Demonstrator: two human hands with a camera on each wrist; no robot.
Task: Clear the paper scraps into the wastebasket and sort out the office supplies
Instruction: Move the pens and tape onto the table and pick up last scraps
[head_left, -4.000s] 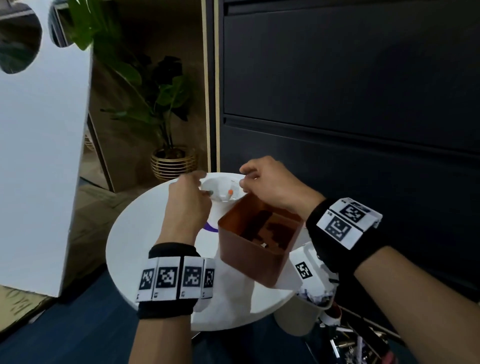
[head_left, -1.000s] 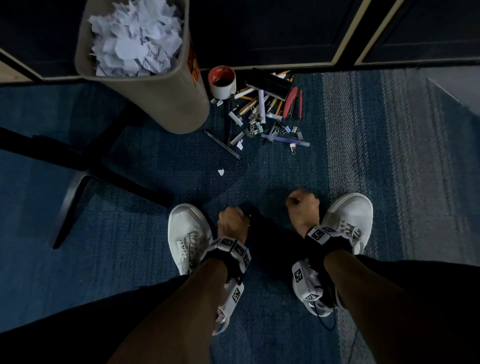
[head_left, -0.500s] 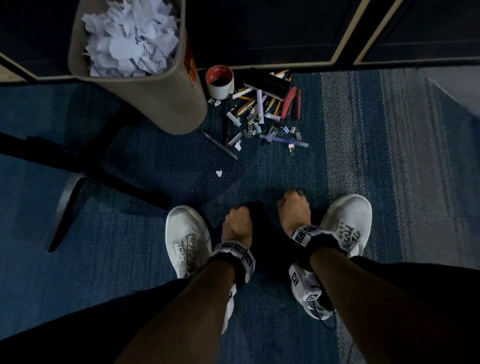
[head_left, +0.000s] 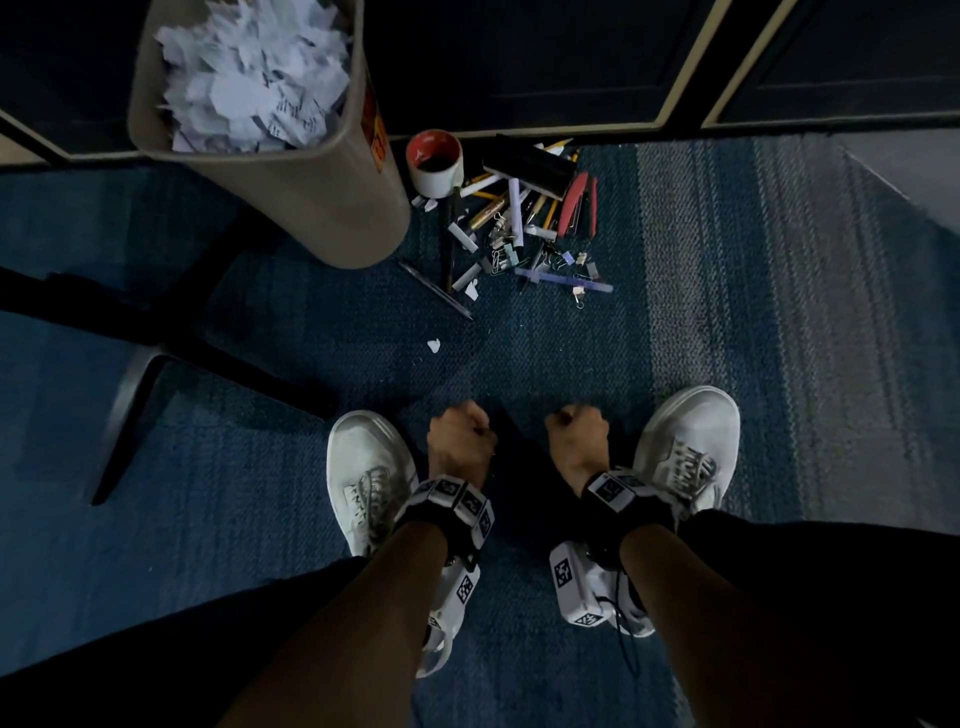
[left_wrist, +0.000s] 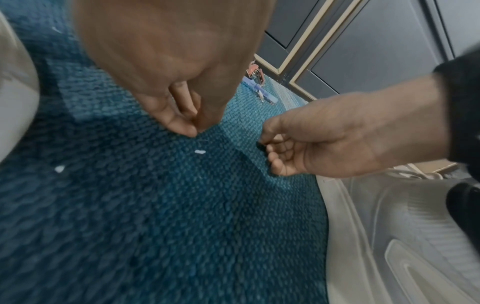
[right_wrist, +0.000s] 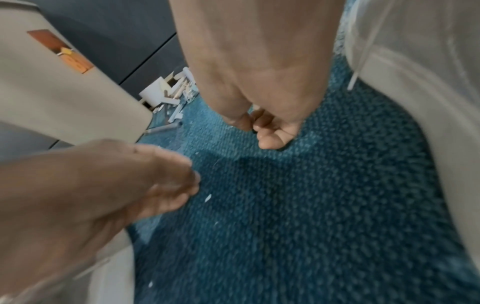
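Low over the blue carpet, between my shoes, my left hand (head_left: 460, 434) has its fingertips (left_wrist: 187, 129) pressed together with nothing visible between them. A tiny white paper scrap (left_wrist: 200, 151) lies just under them. To its right, my right hand (head_left: 576, 431) is curled and pinches a small dark thing (left_wrist: 260, 145) between thumb and forefinger; what it is I cannot tell. Farther off, a beige wastebasket (head_left: 311, 197) is heaped with torn paper scraps (head_left: 249, 78). Beside it lies a pile of office supplies (head_left: 519, 228): pens, clips, a red stapler (head_left: 574, 205).
My white shoes (head_left: 363, 467) (head_left: 685, 452) flank both hands. Another loose scrap (head_left: 434, 345) lies between my hands and the pile. A white cup with a red inside (head_left: 434, 161) stands by the wastebasket. Black furniture legs (head_left: 156, 353) cross the left; dark cabinets (head_left: 519, 62) close the back.
Four seconds ago both hands worked at a round table by a brown box; the view is now down at the floor. In the last half second the reaching fingers of both hands curled in.
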